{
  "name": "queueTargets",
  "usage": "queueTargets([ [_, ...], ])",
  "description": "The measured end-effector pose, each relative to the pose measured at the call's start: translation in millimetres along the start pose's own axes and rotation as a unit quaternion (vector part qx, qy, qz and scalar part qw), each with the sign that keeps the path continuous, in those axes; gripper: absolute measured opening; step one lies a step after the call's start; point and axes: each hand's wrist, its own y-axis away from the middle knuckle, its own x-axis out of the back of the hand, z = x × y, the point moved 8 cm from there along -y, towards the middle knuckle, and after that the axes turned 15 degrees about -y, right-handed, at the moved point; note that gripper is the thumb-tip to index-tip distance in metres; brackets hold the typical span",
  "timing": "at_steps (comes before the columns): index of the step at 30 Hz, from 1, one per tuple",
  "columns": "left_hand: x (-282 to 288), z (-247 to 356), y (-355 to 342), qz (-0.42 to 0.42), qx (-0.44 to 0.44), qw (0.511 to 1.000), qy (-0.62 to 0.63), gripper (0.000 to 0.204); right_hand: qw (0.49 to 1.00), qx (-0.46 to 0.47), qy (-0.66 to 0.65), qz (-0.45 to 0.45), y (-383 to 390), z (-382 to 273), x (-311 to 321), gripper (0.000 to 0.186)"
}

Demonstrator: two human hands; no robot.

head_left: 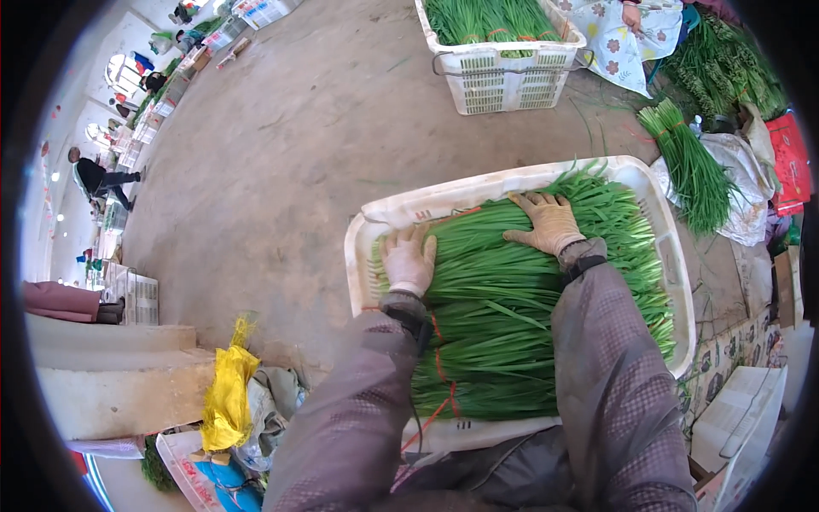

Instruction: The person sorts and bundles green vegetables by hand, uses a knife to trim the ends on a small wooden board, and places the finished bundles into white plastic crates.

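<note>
A white plastic crate [682, 282] in front of me is packed with long green leafy stalks [490, 307], their pale ends along the right side and red ties along the left and near side. My gloved left hand [408, 260] lies open on the stalks at the crate's left, beside the inner wall. My gloved right hand [546, 224] rests open on the far right part of the stalks, fingers spread. Neither hand is visibly gripping anything.
Another crate of greens [520, 77] stands ahead, near a co-worker's hand [631, 19]. Loose bundles [691, 171] lie on sacking at right. A concrete ledge [119, 384] and yellow sack [223, 405] are at lower left. People [102, 179] and crates line the far left wall.
</note>
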Motion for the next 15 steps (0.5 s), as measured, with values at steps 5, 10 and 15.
queueTargets([
  [5,2.7,0.5,-0.8,0.025,0.004,1.0,-0.009,0.037,0.996,-0.021,0.03,0.086,16.6,17.8,27.1,0.081],
  [10,-13.4,1.9,-11.3,-0.052,0.005,0.998,-0.034,0.043,0.994,-0.075,0.015,0.074,18.9,43.7,13.2,0.081],
  [15,-19.0,-42.5,-21.5,-0.067,-0.019,0.976,0.205,0.041,0.994,-0.099,-0.013,0.032,20.1,41.3,-5.4,0.086],
])
